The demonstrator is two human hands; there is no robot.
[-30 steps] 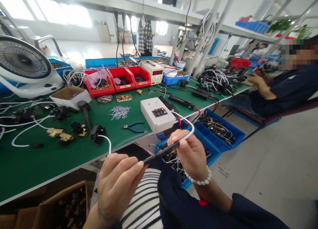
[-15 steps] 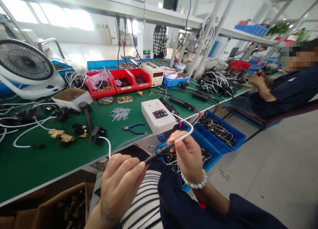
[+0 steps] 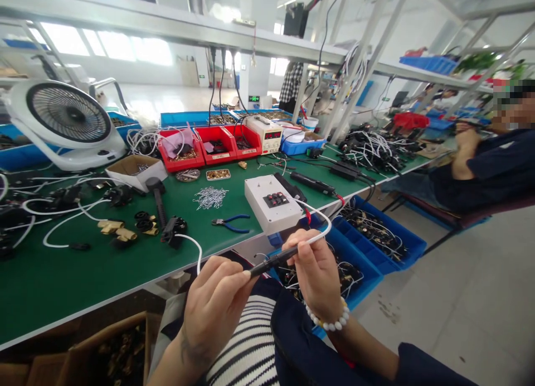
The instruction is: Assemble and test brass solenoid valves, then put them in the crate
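Note:
Between my hands a slim black cable connector (image 3: 272, 261), which looks like two plugs joined end to end, is held slightly tilted above my lap. My left hand (image 3: 219, 305) is closed on its lower left end. The fingers of my right hand (image 3: 316, 274) pinch its upper right end. From there a white cable (image 3: 328, 224) curves back to a white box (image 3: 273, 204) with red and black terminals at the bench edge. Another white cable (image 3: 195, 242) runs from behind my left hand to a black fitting (image 3: 173, 231) on the bench.
Blue-handled cutters (image 3: 231, 223), metal clips (image 3: 210, 197) and brass fittings (image 3: 117, 230) lie on the green bench (image 3: 167, 285). Red bins (image 3: 183, 162), a power supply (image 3: 266, 134) and a fan (image 3: 69, 121) stand behind. Blue crates (image 3: 371, 274) sit below. A person (image 3: 485, 157) sits at right.
The view has shifted, so the bench things appear a little further right and lower. Both hands keep their hold on the connector, with little visible change in its position.

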